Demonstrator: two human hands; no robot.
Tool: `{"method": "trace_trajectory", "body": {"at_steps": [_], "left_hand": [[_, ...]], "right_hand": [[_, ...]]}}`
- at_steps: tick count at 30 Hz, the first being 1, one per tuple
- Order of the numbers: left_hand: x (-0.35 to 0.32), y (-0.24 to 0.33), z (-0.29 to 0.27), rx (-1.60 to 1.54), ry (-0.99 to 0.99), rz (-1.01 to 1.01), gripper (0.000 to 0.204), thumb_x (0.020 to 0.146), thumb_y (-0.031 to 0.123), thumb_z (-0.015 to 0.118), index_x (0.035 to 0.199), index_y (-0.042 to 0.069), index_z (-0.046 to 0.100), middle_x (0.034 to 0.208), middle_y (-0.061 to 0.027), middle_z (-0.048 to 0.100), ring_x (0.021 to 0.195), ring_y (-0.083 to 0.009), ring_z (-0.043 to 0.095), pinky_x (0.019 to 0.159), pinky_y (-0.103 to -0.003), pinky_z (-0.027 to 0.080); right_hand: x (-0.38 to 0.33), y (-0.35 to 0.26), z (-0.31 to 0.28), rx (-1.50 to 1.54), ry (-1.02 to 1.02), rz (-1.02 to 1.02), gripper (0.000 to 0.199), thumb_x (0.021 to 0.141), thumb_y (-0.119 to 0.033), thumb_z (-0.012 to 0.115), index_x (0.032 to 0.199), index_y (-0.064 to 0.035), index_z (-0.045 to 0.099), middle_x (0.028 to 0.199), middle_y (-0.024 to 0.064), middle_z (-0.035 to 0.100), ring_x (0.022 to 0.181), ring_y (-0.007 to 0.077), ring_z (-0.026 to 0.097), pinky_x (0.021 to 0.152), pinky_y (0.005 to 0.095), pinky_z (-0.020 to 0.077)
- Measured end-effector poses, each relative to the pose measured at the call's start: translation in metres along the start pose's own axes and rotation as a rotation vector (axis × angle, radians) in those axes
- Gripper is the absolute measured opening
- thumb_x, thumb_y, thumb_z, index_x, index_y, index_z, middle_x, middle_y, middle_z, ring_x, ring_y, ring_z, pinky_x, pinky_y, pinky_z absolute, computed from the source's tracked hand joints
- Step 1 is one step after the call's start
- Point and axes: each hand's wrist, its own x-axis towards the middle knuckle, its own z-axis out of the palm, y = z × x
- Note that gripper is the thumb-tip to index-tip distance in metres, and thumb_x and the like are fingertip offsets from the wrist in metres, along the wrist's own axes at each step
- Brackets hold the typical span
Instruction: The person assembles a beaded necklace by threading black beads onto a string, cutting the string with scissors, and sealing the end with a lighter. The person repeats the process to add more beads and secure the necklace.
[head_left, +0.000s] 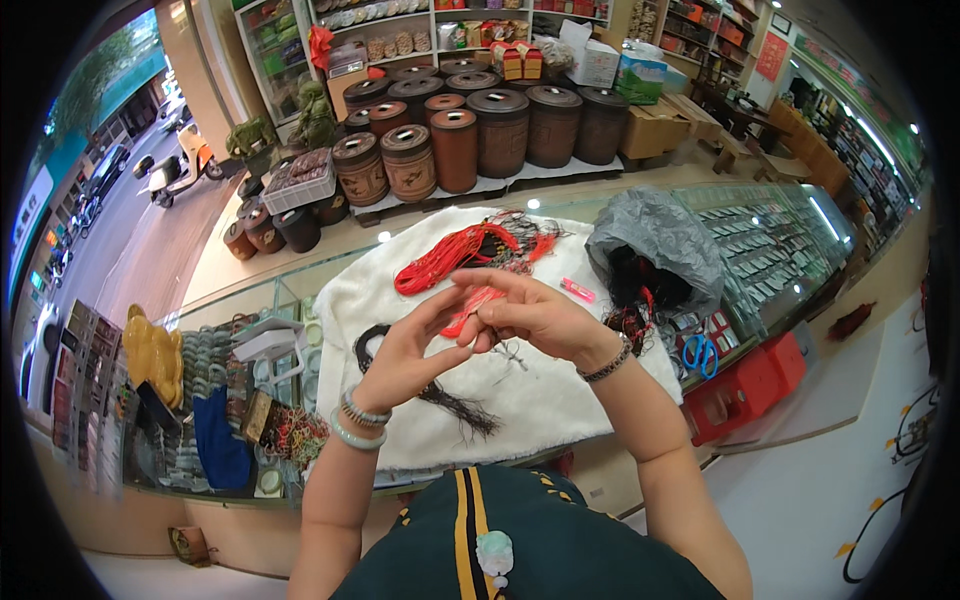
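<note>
My left hand [410, 338] and my right hand [535, 318] meet above a white fluffy cloth [555, 405]. The left fingers are stretched and curved, thumb apart, their tips close to the right hand. The right fingers are curled in a pinch; what they hold, if anything, is too small to make out. Red cord [478, 300] shows between the hands, though I cannot tell whether it is held or lies below. Beyond them is a bundle of red cords [440, 262]. Black cords [462, 412] lie by my left wrist, and a small pink item [577, 290] beyond my right hand.
A grey plastic bag [650, 235] with dark cords stands at the cloth's right. Blue scissors [699, 355] lie near a red box [750, 385]. Glass display cases flank the cloth. At the left are a blue pouch [220, 440] and a white stand [270, 347]. Brown jars [500, 125] stand behind.
</note>
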Motion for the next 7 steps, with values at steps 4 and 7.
{"method": "trace_trajectory", "body": {"at_steps": [4,7], "left_hand": [[0.01,0.008,0.012,-0.056,-0.099,-0.186,0.055,0.089,0.003,0.061,0.141,0.002,0.042,0.107,-0.0024,0.059,0.1,-0.0114,0.06,0.085,-0.026,0.05],[0.011,0.006,0.006,0.069,-0.109,-0.381,0.055,0.095,0.007,0.056,0.146,0.008,0.037,0.1,0.0029,0.058,0.094,-0.0079,0.059,0.079,-0.021,0.05]], "right_hand": [[-0.004,-0.003,-0.003,-0.012,0.117,0.083,0.052,0.1,-0.021,0.047,0.146,-0.0047,0.028,0.102,0.012,0.066,0.081,0.0133,0.063,0.075,0.0264,0.0494],[-0.013,-0.004,-0.005,0.034,0.13,0.161,0.057,0.1,-0.024,0.048,0.149,-0.0091,0.024,0.109,0.0112,0.065,0.086,0.0161,0.064,0.077,0.0291,0.0508]]}}
